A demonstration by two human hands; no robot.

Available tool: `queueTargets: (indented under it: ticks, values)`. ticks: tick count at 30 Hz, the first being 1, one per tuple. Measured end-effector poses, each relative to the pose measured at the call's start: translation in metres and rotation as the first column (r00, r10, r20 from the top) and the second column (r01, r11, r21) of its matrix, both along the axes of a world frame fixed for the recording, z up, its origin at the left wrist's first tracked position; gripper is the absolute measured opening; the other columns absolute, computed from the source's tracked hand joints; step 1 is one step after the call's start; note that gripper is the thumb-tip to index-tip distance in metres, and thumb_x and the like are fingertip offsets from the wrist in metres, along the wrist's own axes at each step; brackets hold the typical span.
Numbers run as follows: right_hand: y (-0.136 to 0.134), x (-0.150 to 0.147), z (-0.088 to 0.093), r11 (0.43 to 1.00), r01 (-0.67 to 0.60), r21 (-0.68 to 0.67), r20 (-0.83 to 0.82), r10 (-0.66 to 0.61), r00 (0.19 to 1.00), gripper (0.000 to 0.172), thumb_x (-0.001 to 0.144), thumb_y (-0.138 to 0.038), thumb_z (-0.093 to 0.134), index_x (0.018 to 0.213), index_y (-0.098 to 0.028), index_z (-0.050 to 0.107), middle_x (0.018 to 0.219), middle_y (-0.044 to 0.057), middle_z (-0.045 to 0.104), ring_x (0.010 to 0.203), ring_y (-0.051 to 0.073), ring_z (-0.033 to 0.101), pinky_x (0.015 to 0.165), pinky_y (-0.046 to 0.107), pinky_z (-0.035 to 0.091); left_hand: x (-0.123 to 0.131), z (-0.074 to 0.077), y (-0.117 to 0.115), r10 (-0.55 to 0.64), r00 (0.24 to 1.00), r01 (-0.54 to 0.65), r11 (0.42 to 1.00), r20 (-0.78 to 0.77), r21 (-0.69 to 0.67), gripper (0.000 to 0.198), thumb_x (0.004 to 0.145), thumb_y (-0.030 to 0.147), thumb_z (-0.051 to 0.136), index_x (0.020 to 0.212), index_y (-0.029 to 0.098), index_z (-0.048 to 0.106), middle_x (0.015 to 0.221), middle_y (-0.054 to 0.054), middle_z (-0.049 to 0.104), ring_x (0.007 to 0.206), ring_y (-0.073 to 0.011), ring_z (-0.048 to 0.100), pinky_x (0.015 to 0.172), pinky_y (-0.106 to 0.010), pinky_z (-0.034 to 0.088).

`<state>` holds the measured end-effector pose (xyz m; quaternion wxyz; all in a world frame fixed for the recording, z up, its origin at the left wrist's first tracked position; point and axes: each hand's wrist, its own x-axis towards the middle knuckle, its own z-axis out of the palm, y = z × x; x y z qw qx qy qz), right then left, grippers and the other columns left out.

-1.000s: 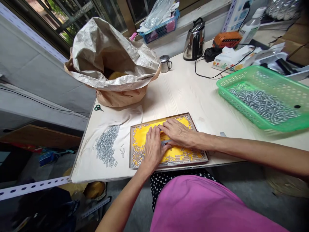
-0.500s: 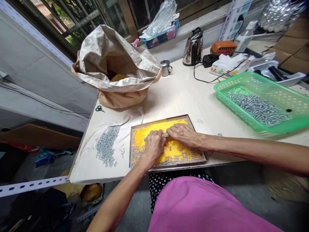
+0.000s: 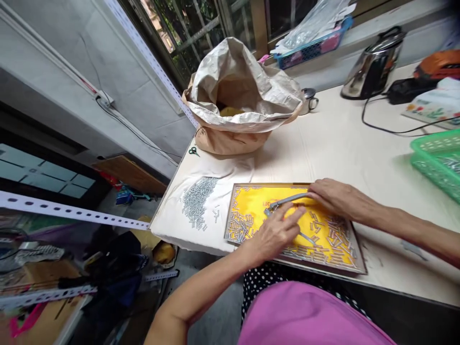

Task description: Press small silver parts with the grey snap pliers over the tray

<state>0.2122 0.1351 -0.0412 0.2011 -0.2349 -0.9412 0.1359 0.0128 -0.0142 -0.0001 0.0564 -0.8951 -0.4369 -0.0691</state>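
My right hand is closed on the upper arm of a grey two-armed hand tool, which looks like pliers spread wide. My left hand lies across the tool with its fingers stretched and apart, over the lower arm, part of which shows below the fingers. Whatever sits under the left palm is hidden. Both hands are above a shallow tray with a yellow base. Small metal tubes or pins lie in it, mostly along the left, right and front sides.
Left of the tray, a pile of the same small metal pieces rests on white cloth. Green scissors lie near the table's left edge, beside a large open sack. Farther right stand a metal mug, a kettle and a green basket.
The view has swung left. The tool's arms have spread wide; both hands were together over it, and now my right hand is on the upper arm while my left fingers have stretched out.
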Motion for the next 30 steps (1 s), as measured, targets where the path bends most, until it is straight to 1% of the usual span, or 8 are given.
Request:
queueTargets:
  ticks: [5,7,9,11,17,22,25,30]
  values:
    - [0.024,-0.001,0.005,0.995,-0.096,0.001,-0.042,0.096,0.994,0.045,0.103,-0.047,0.028,0.081,-0.022,0.058,0.076,0.006,0.06,0.072,0.019,0.053,0.071,0.034,0.04,-0.022,0.01,-0.011,-0.057,0.995,0.047,0.991,0.08,0.121,0.022,0.098,0.024,0.049,0.101,0.017,0.069,0.137,-0.009,0.058,0.134,-0.0252,0.046,0.105,-0.04,0.05]
    - [0.028,0.003,0.012,0.998,-0.07,-0.002,-0.056,0.07,0.996,0.046,0.103,-0.049,0.027,0.079,-0.022,0.056,0.074,0.006,0.059,0.071,0.019,0.052,0.072,0.035,0.04,-0.057,0.011,-0.016,0.125,0.974,-0.159,0.972,0.188,0.175,0.023,0.098,0.03,0.05,0.107,0.02,0.068,0.122,-0.009,0.064,0.119,-0.0222,0.056,0.096,-0.036,0.053]
    - [0.03,0.008,0.016,0.999,-0.051,-0.012,-0.057,0.05,0.997,0.047,0.102,-0.052,0.027,0.078,-0.023,0.055,0.072,0.006,0.059,0.069,0.019,0.052,0.071,0.036,0.04,-0.101,0.01,-0.021,0.532,0.812,-0.572,0.807,0.24,0.149,0.025,0.099,0.024,0.046,0.103,0.02,0.07,0.106,-0.01,0.066,0.099,-0.0197,0.059,0.082,-0.031,0.053]
    - [0.031,0.012,0.015,0.999,-0.045,-0.022,-0.05,0.044,0.998,0.047,0.102,-0.054,0.028,0.078,-0.023,0.055,0.073,0.006,0.06,0.069,0.019,0.053,0.071,0.037,0.039,-0.142,0.005,-0.023,0.74,0.666,-0.745,0.666,0.094,0.037,0.026,0.099,0.022,0.046,0.097,0.018,0.071,0.098,-0.009,0.066,0.094,-0.0212,0.056,0.078,-0.032,0.05]
    - [0.023,0.008,0.007,0.997,-0.066,-0.046,-0.014,0.066,0.998,0.046,0.103,-0.05,0.027,0.082,-0.023,0.057,0.077,0.006,0.062,0.071,0.018,0.054,0.075,0.037,0.038,-0.193,-0.022,-0.021,0.748,0.619,-0.784,0.608,-0.24,-0.127,0.03,0.097,0.016,0.041,0.088,0.016,0.07,0.093,-0.01,0.065,0.096,-0.024,0.053,0.08,-0.032,0.043]
    - [0.023,0.007,0.014,0.994,-0.106,-0.002,0.115,0.106,0.988,0.037,0.104,-0.038,0.029,0.091,-0.024,0.061,0.083,0.003,0.065,0.077,0.018,0.056,0.077,0.037,0.033,-0.191,-0.018,-0.022,0.814,0.581,-0.798,0.567,-0.01,-0.206,0.026,0.09,0.014,0.046,0.082,0.014,0.071,0.087,-0.011,0.067,0.091,-0.0241,0.059,0.083,-0.034,0.044]
    - [0.022,0.006,0.016,0.991,-0.123,0.062,0.233,0.105,0.967,0.029,0.102,-0.025,0.032,0.094,-0.023,0.06,0.086,0.003,0.067,0.078,0.019,0.055,0.073,0.037,0.028,-0.163,-0.005,-0.022,0.854,0.389,-0.747,0.512,0.345,-0.425,0.02,0.085,0.027,0.058,0.088,0.015,0.073,0.086,-0.008,0.071,0.078,-0.0204,0.063,0.076,-0.031,0.048]
    - [0.005,-0.003,0.024,0.966,-0.088,0.245,0.288,0.014,0.957,0.021,0.097,-0.013,0.037,0.088,-0.021,0.054,0.083,0.004,0.065,0.075,0.019,0.05,0.074,0.036,0.027,-0.08,0.004,-0.015,0.876,0.107,-0.318,0.478,0.47,-0.819,0.03,0.07,0.041,0.073,0.081,0.014,0.075,0.066,-0.003,0.069,0.054,-0.0124,0.056,0.055,-0.023,0.043]
